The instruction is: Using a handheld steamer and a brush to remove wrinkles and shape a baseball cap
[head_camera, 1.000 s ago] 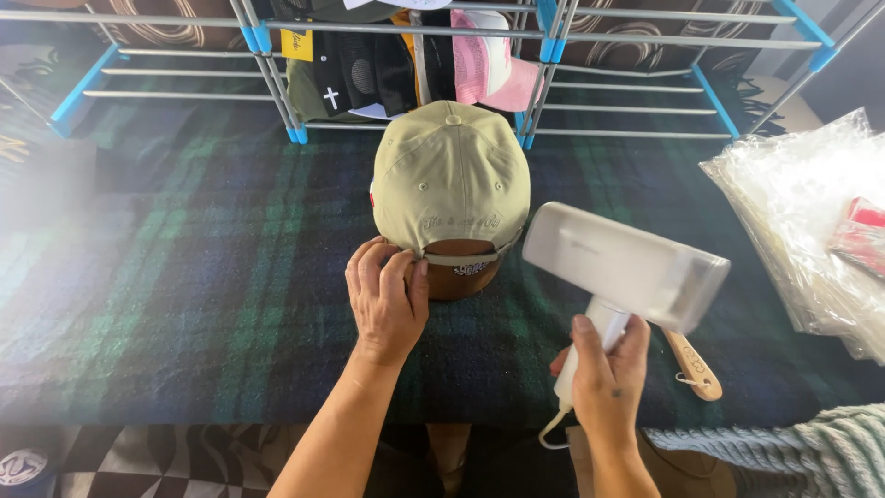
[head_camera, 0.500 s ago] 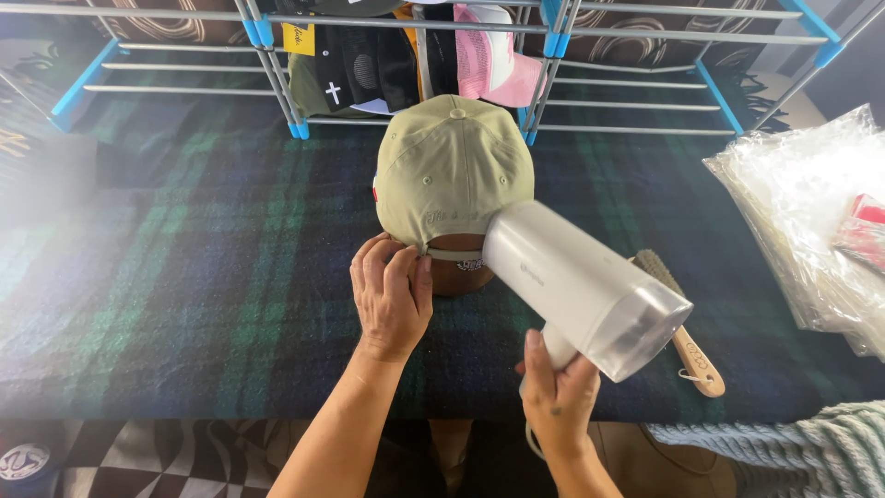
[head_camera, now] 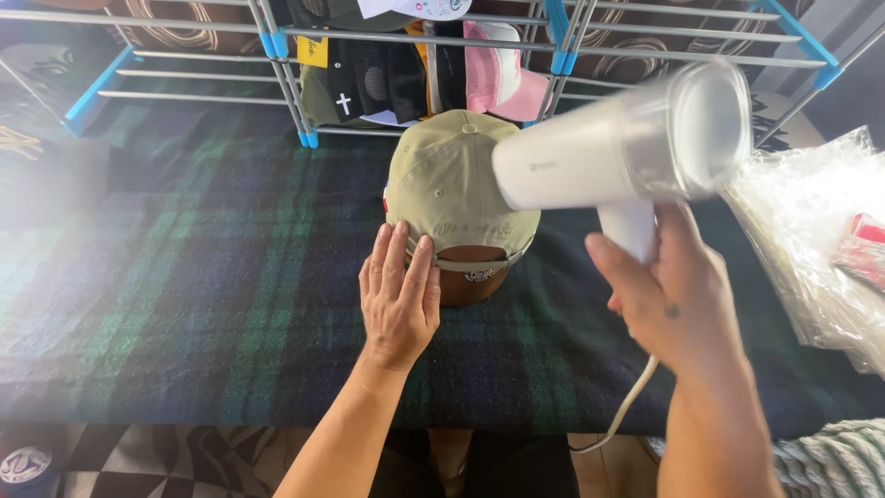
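Wide, bare plaid cloth (head_camera: 184, 277) stretches left of one khaki cap (head_camera: 456, 184), which sits on a brown form (head_camera: 466, 277) mid-table, just before a metal rack (head_camera: 304, 101) lining the far edge. The left hand (head_camera: 398, 295) lies flat and open, fingertips against the cap's rear rim. The right hand (head_camera: 678, 300) is closed around the handle of one white handheld steamer (head_camera: 618, 152), raised above the cap's right side. Clear plastic bags (head_camera: 811, 231) crowd the right edge.
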